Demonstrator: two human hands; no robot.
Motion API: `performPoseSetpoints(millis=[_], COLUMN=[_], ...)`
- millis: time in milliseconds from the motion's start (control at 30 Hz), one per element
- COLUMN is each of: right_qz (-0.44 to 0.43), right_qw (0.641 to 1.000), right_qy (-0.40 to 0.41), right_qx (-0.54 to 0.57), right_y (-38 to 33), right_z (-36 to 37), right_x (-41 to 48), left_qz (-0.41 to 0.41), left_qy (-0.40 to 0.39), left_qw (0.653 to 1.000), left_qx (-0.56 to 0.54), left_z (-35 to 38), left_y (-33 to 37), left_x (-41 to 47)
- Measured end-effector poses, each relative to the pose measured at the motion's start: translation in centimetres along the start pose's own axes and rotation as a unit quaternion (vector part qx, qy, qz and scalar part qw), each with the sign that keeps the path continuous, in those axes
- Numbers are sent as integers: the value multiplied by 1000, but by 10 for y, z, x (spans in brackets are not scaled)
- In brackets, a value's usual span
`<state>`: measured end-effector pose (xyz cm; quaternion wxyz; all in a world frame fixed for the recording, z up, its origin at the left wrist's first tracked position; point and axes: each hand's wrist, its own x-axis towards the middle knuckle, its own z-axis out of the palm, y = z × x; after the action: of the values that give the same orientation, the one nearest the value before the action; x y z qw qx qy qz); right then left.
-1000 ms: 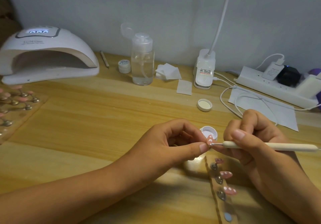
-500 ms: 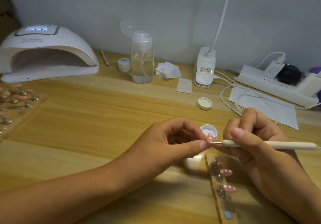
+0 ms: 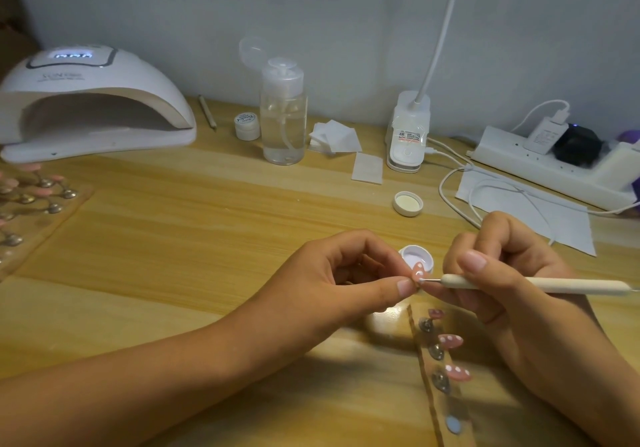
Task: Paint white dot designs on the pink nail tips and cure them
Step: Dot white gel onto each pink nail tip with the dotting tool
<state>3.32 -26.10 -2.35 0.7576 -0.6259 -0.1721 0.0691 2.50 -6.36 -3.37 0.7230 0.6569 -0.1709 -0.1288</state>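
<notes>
My left hand (image 3: 339,280) pinches a small pink almond-shaped nail tip (image 3: 418,271) between thumb and forefinger; white dots show on it. My right hand (image 3: 512,273) grips a slim cream-handled dotting tool (image 3: 519,284) like a pen, and its thin metal point touches the lower end of that tip.

Just beyond the gap between my hands stands a small round white pot (image 3: 415,256), open, with pale white paint inside. Farther out from my right hand, a white screw lid (image 3: 408,203) lies upturned on the light wooden surface (image 3: 207,238).

Nearer to me than my right hand lies a narrow clear strip holder (image 3: 429,408). On its metal studs sit two pink tips with white dots (image 3: 450,340) and, at the end nearest me, one pale blue tip (image 3: 452,424).

Well beyond my left hand stands a clear plastic pump bottle (image 3: 283,124), its flip cap open, partly filled with clear liquid. A small closed white jar (image 3: 247,126) sits just beside it. Far out to the left of that hand is a white domed curing lamp (image 3: 93,107) with its display lit.
</notes>
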Motion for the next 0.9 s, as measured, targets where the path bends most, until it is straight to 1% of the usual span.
performPoseSetpoints(millis=[333,500,767,900], right_qz=[-6,-4,-5,-8], right_qw=[1000,1000,1000,1000], right_qy=[9,1,-8,1], right_qx=[2,-16,8,22], right_y=[0,1,4,3], right_z=[1,-2,-4,-3], right_x=[0,0,2,1], left_qz=[0,0,-4,-1], left_qy=[1,3,5,8], left_qw=[1000,1000,1000,1000], left_qx=[10,8,5,0], left_z=[0,0,0,0], left_y=[0,0,0,0], left_x=[-1,-1,-1,-1])
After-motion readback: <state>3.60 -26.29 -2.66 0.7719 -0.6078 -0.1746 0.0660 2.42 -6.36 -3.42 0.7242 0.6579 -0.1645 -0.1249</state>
